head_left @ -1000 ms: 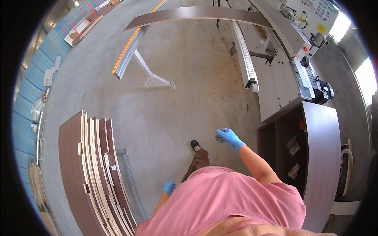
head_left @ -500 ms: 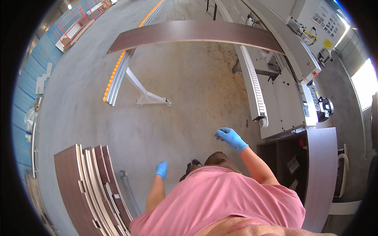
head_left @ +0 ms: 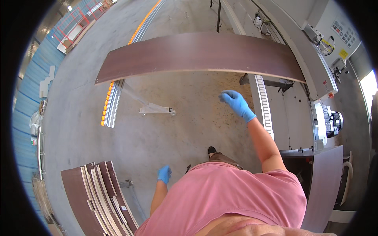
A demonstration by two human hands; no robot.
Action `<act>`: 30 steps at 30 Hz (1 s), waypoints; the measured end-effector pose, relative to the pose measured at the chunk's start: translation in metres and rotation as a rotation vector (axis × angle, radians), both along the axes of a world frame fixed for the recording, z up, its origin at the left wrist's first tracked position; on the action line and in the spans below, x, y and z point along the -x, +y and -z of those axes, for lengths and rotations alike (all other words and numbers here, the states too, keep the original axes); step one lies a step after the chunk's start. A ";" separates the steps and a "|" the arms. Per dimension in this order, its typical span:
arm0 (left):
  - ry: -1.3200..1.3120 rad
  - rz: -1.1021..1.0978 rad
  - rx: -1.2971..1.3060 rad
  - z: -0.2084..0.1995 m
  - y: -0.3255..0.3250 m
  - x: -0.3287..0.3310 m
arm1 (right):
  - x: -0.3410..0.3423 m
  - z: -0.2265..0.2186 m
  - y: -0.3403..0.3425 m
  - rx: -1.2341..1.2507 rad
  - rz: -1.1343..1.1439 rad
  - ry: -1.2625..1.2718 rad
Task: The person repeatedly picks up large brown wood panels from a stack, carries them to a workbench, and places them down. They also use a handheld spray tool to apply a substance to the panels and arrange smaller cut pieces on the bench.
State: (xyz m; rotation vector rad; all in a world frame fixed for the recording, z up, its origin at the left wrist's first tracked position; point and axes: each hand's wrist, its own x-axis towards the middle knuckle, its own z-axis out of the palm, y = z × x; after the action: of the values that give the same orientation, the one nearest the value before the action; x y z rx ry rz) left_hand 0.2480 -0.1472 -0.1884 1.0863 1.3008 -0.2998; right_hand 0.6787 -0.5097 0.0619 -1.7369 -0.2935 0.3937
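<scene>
Hands apparently half-curled; board runs left-to-right.

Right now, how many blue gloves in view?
2. One on the left hand, low beside the pink shirt; one on the right hand, farther forward, in the picture just left of the white roller rail. Any outside the view can't be counted.

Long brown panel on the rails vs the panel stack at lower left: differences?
- Count: the long panel is a single board; the stack holds several.
- Position: the long panel spans the left rail and right rail; the stack sits off both.
- Edges: the long panel's near edge runs unbroken; the stack's visible edges are stepped.
Shared: brown faces, paler edges.
</scene>
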 end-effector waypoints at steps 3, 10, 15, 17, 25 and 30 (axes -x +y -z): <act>-0.105 0.066 -0.045 0.004 0.014 -0.052 | -0.070 0.006 -0.001 0.026 0.032 -0.098; -0.520 -0.128 0.137 -0.054 0.008 -0.220 | -0.191 -0.004 0.005 0.326 0.152 -0.380; -0.767 -0.165 0.305 -0.142 -0.017 -0.319 | -0.240 -0.006 -0.002 0.662 0.172 -0.501; -0.807 -0.214 0.374 -0.154 -0.027 -0.332 | -0.262 -0.004 -0.007 0.772 0.122 -0.597; -0.962 -0.400 0.649 -0.185 -0.061 -0.321 | -0.311 0.021 -0.031 1.008 -0.015 -0.875; -0.952 -0.556 0.795 -0.179 -0.073 -0.287 | -0.296 0.016 -0.047 1.019 -0.123 -0.467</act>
State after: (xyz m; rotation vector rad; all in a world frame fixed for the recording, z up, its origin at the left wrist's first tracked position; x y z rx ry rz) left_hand 0.5350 -0.2202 -0.0096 0.0874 0.4705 0.1309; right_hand 0.9748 -0.5569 0.0458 -2.8281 -0.6028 0.2194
